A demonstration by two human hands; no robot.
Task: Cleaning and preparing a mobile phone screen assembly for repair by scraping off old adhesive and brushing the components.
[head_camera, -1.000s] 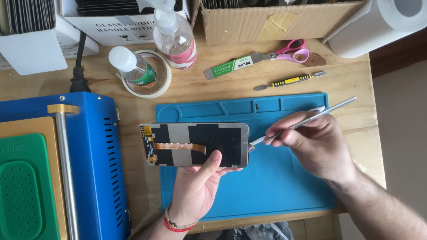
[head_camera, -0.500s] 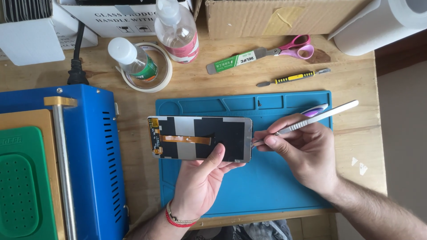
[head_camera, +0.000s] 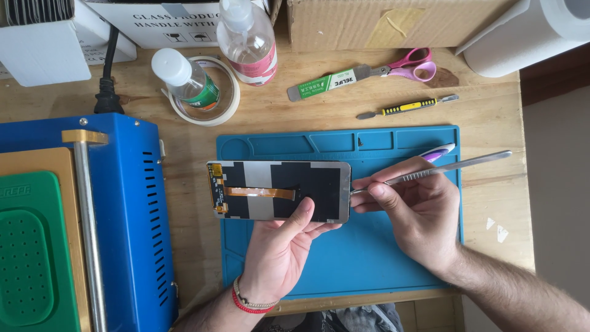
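My left hand [head_camera: 279, 249] holds a phone screen panel [head_camera: 279, 190] from below, back side up, thumb pressed on its lower edge. The panel shows black and grey patches and an orange flex cable. It hovers over the left part of a blue work mat [head_camera: 369, 258]. My right hand [head_camera: 418, 212] grips long metal tweezers [head_camera: 455, 166], whose tip touches the panel's right edge. A purple and white tool [head_camera: 437, 152] lies just behind my right hand's fingers.
A blue machine [head_camera: 126, 215] with a green pad [head_camera: 27, 258] fills the left. Behind the mat lie a yellow-handled tool [head_camera: 405, 108], pink scissors [head_camera: 402, 66], a green-tipped blade [head_camera: 322, 86], two bottles [head_camera: 184, 77] [head_camera: 246, 37], a tape roll [head_camera: 224, 101], boxes and a paper roll [head_camera: 528, 34].
The panel and both hands have shifted slightly right in view. The tweezers' tip has closed in on the panel's right edge and now touches it.
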